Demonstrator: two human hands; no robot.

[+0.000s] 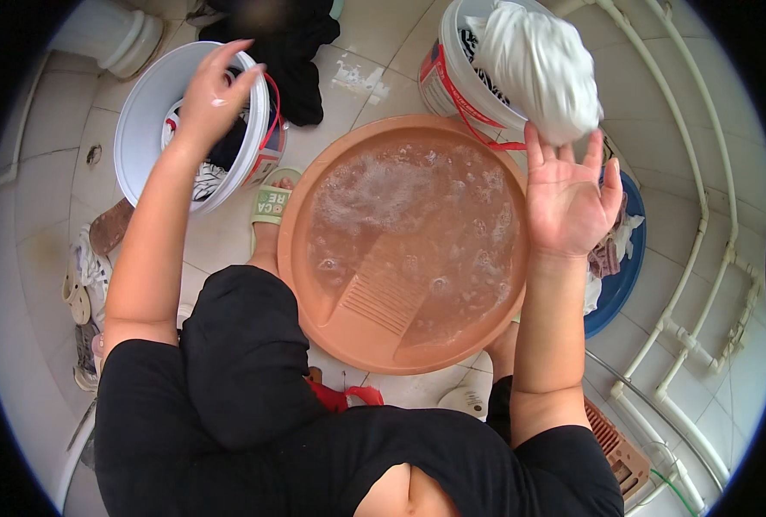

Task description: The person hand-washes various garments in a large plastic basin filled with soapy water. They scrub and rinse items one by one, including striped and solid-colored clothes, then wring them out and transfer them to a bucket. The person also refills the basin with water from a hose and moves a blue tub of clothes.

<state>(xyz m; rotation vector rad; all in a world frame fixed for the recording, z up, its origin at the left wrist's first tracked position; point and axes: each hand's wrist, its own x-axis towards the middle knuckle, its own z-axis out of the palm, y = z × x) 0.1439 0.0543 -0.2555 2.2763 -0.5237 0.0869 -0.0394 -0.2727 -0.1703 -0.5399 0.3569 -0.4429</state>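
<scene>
Tiled floor [384, 36]; white cloth [540, 73] partly hides one bucket [441, 93].

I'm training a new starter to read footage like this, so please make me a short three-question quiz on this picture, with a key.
1. What colour is the large round basin holding the sudsy water? A: blue; B: orange-brown; C: white.
2. True or false: the right hand is nearer the white cloth bundle than the left hand is.
3. Fill in: from this view, the left hand overlaps a white ____.

Key: 1. B. 2. True. 3. Bucket.
</scene>
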